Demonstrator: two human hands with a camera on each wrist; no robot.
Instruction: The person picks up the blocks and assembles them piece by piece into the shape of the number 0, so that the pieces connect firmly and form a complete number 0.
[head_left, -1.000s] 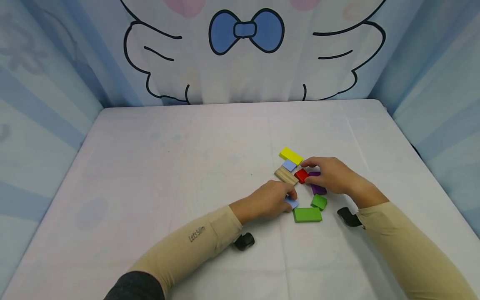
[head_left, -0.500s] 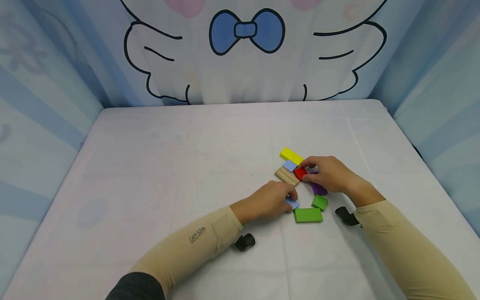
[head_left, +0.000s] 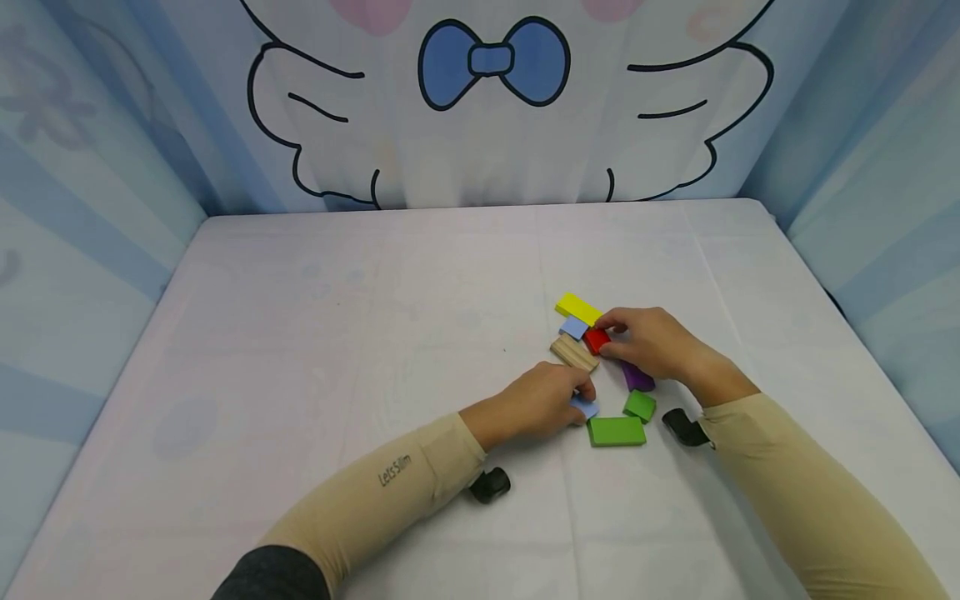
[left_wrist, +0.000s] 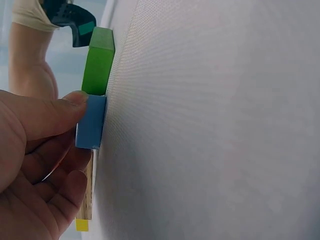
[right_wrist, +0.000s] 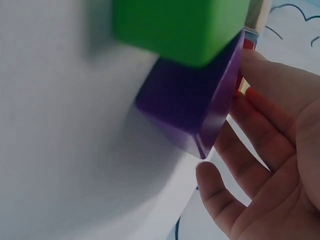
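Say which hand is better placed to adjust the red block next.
Probably the right hand: it pinches the red block, close to the yellow block. The left hand grips a blue block, beside the larger green block.

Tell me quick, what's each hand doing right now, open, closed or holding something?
Left hand: pinching the nearer blue block.
Right hand: pinching the red block.

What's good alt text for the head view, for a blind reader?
A person's left hand holds a light blue block while the right hand pinches a red block on a white table. Nearby lie a yellow block, a wooden block, a purple block, a small green block, a larger green block and a second light blue block.
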